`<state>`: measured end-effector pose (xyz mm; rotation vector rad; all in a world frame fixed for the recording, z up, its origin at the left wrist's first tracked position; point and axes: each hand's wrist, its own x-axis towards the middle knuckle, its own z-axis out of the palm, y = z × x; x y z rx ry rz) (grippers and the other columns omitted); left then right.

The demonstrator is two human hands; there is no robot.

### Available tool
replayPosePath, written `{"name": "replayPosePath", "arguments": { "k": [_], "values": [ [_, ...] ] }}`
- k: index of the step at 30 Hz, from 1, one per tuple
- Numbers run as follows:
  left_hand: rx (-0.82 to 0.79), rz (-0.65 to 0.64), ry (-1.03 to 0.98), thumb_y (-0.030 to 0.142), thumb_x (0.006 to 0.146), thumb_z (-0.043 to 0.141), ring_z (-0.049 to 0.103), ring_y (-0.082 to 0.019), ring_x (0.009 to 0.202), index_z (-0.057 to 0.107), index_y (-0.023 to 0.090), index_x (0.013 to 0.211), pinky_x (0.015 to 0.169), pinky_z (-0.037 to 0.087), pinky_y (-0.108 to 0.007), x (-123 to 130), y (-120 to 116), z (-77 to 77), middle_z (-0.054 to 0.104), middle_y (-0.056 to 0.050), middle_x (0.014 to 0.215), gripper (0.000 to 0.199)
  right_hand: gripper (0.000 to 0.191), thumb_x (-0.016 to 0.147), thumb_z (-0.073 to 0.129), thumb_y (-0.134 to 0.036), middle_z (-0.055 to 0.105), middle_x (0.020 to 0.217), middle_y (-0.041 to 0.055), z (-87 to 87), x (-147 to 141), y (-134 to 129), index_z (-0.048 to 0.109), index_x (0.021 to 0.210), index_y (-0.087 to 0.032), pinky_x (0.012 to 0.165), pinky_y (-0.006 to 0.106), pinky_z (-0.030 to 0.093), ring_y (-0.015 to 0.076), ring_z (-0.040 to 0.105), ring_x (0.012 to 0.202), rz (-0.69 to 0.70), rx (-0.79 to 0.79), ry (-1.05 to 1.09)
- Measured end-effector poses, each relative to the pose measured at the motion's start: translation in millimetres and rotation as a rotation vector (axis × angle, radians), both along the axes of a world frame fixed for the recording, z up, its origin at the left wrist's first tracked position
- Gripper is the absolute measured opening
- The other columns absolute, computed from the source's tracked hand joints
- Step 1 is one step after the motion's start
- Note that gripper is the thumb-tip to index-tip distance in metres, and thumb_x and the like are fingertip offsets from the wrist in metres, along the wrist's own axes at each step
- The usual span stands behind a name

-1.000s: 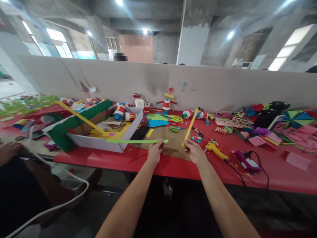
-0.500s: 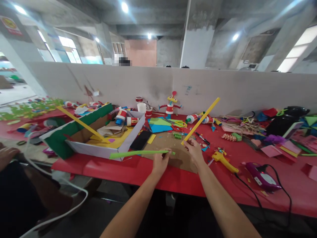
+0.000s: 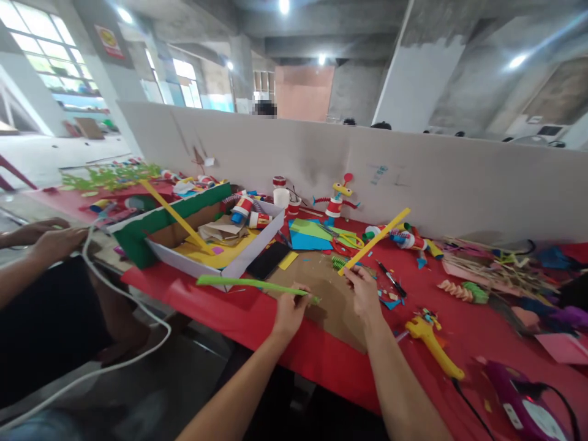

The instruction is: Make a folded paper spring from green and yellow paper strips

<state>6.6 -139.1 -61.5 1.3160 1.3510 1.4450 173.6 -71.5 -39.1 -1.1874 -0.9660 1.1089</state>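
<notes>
green strip (image 3: 248,283) in the air over the near table edge, its far end in front of the corner of the green-and-white box (image 3: 255,246); left hand (image 3: 290,311) has it pinched near the other end, fingers closed up; yellow strip (image 3: 377,240) slants up and away to the right, lower end pinched between thumb and fingers of right hand (image 3: 362,291); both hands above brown cardboard (image 3: 335,315) on red tabletop (image 3: 331,373); green coil (image 3: 339,263) just behind yellow strip's lower end; pen (image 3: 392,280) and yellow glue gun (image 3: 436,349) lie right of right hand
</notes>
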Motion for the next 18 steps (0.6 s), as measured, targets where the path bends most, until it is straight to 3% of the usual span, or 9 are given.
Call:
{"name": "replayPosePath", "arguments": {
  "k": [4,7,12,14,16,18],
  "values": [
    [-0.019,-0.103,0.056,0.023,0.068,0.06,0.055,-0.015,0.057,0.067,0.021,0.069,0.057,0.04,-0.026,5,-7,2.4,0.064,-0.004,0.067,0.007,0.026,0.055,0.07,-0.039,0.054,0.058,-0.0037,-1.5,-7,-2,0.064,0.071,-0.018,0.047,0.022,0.031,0.009,0.042,0.049,0.055,-0.012,-0.021],
    [-0.052,-0.041,-0.006,0.026,0.067,0.062,0.054,-0.016,0.057,0.068,0.02,0.071,0.055,0.04,-0.026,5,-2,2.6,0.063,-0.002,0.062,0.009,0.024,0.058,0.068,-0.039,0.055,0.055,-0.0035,1.2,-13,-3,0.067,0.072,-0.019,0.048,0.023,0.032,0.0099,0.042,0.049,0.077,0.017,-0.071],
    [-0.085,-0.077,-0.005,0.025,0.067,0.06,0.049,-0.013,0.054,0.065,0.016,0.067,0.052,0.035,-0.024,7,44,15.5,0.057,0.0,0.057,0.01,0.023,0.066,0.063,-0.04,0.061,0.067,-0.0009,9.5,-6,-2,0.068,0.079,-0.021,0.054,0.024,0.036,0.013,0.048,0.058,-0.007,0.167,-0.186],
    [-0.106,-0.11,-0.017,0.026,0.068,0.06,0.045,-0.012,0.05,0.061,0.016,0.061,0.049,0.033,-0.023,13,67,25.2,0.052,0.002,0.051,0.013,0.023,0.065,0.065,-0.041,0.058,0.06,-0.0015,10.1,1,1,0.069,0.073,-0.02,0.05,0.024,0.034,0.0121,0.046,0.053,-0.008,0.088,-0.179],
    [-0.066,-0.135,-0.088,0.028,0.069,0.061,0.047,-0.011,0.055,0.06,0.016,0.062,0.053,0.035,-0.022,20,85,33.4,0.054,0.001,0.057,0.014,0.023,0.061,0.068,-0.041,0.056,0.055,-0.0018,8.5,7,5,0.069,0.069,-0.02,0.046,0.023,0.032,0.0112,0.044,0.049,-0.012,-0.001,-0.139],
    [-0.053,-0.176,-0.187,0.034,0.07,0.061,0.048,-0.011,0.058,0.059,0.015,0.064,0.056,0.038,-0.023,26,95,37.6,0.056,-0.001,0.062,0.02,0.025,0.058,0.07,-0.041,0.06,0.06,-0.0005,6.0,12,8,0.07,0.072,-0.02,0.047,0.023,0.033,0.0114,0.046,0.051,-0.038,-0.022,-0.085]
  ]
}}
